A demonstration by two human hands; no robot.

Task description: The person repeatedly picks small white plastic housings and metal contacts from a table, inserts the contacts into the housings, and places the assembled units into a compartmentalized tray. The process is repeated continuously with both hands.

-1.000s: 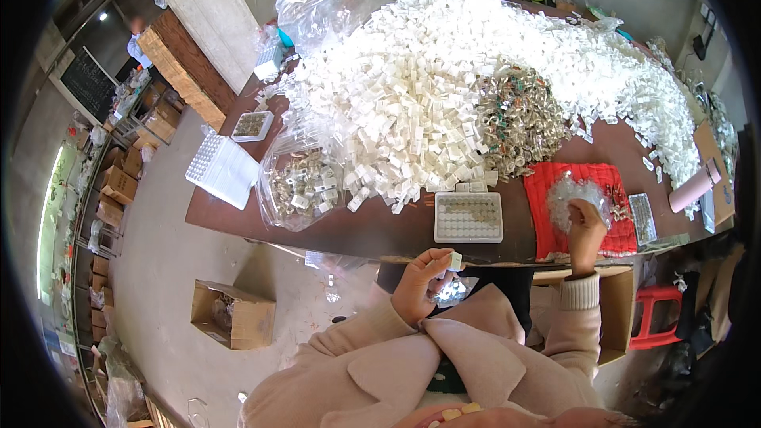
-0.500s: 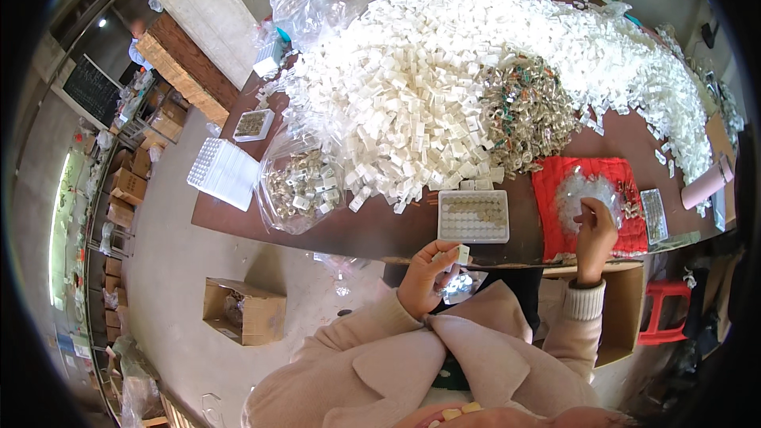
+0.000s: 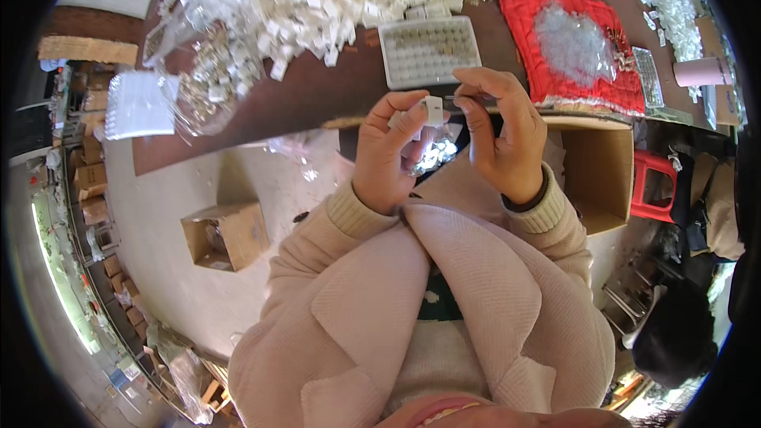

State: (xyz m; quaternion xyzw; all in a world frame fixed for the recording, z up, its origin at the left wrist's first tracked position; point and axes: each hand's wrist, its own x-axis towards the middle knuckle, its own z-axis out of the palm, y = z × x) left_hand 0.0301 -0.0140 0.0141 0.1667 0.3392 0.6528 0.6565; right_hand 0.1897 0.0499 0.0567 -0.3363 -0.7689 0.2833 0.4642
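Observation:
My left hand (image 3: 382, 150) holds a small white plastic block (image 3: 433, 111) between thumb and fingertips, in front of my chest. Close to its right, my right hand (image 3: 511, 139) is closed in a pinch, its fingertips almost at the block. Something thin and dark seems to stick out of that pinch, too small to name. Below the block, a shiny clear, glinting thing (image 3: 435, 157) shows beside my left fingers. Just beyond both hands, on the brown table (image 3: 317, 95), lies a white gridded tray (image 3: 414, 78) with small metallic parts in some of its cells.
A large heap of white plastic pieces (image 3: 293, 0) covers the far table. To the right, a red cloth (image 3: 547, 83) bears a pile of clear small parts (image 3: 575, 40). Stacked white trays (image 3: 143, 115) stand left. Cardboard boxes (image 3: 246, 226) and a red stool (image 3: 652, 190) are below.
My right hand has left the clear parts on the red cloth and come left to the block in my left hand. The view has tipped down toward my body.

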